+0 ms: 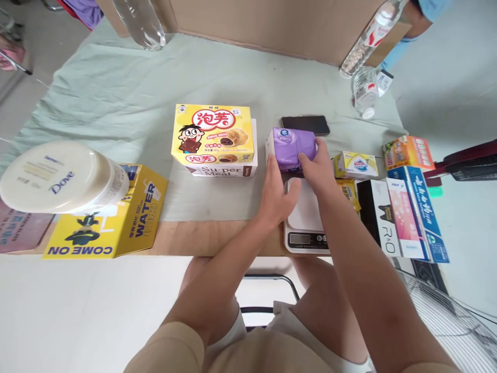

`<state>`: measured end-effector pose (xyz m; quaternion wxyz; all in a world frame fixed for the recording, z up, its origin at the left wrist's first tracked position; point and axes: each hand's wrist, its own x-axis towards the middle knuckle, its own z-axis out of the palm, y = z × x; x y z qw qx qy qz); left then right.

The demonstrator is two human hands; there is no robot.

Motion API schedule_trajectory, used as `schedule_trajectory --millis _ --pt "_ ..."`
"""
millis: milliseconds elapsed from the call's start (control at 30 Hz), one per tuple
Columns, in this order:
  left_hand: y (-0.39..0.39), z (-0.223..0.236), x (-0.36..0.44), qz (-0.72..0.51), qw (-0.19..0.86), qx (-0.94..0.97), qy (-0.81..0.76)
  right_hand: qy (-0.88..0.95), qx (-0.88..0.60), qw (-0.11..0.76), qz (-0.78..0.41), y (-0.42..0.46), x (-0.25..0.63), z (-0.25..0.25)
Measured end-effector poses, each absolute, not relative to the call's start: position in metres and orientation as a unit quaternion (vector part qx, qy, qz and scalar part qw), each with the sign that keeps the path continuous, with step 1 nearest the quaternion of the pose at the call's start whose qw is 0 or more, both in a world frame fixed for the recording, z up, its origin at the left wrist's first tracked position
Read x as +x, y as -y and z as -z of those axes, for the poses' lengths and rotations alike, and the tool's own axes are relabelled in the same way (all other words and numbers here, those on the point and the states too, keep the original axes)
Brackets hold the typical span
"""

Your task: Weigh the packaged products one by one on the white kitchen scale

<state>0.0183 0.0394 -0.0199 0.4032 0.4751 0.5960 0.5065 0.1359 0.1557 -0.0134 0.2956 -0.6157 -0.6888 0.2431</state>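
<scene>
Beyond the white scale (303, 207) on the bench (217, 235), purple packet (293, 147) sits between both hands: left fingers (273, 168) against its near-left side, right fingers (305, 159) gripping its right end.

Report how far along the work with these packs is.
Looks done: the yellow box sits stacked on the white box.
In hand: the purple pack, with the right hand gripping it and the left hand against it, at the far end of the scale.
Left: letting go of the pack. Whether it touches the scale, I cannot tell.
</scene>
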Motion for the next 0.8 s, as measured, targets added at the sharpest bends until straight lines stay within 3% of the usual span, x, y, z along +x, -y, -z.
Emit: schedule_trajectory --millis 100,267,367,467,667,800 --pt "-0.051 0.030 0.019 -0.542 0.376 0.467 -0.588 0.646 -0.655 0.302 -0.251 -0.154 0.128 0.010" --pt "-0.047 0.030 0.022 -0.641 0.151 0.557 -0.506 0.621 -0.656 0.356 -0.240 -0.124 0.129 -0.019" --pt "-0.029 0.020 0.026 -0.665 0.084 0.593 -0.446 0.623 -0.622 0.423 -0.216 -0.084 0.152 -0.040" --pt "-0.008 0.013 0.031 -0.655 0.087 0.627 -0.412 0.602 -0.653 0.417 -0.190 -0.044 0.176 -0.052" --pt "0.009 0.019 0.029 -0.611 0.175 0.615 -0.465 0.596 -0.717 0.268 -0.243 -0.013 0.197 -0.061" --pt "0.006 0.023 0.020 -0.589 0.215 0.565 -0.537 0.608 -0.699 0.289 -0.240 -0.009 0.210 -0.061"
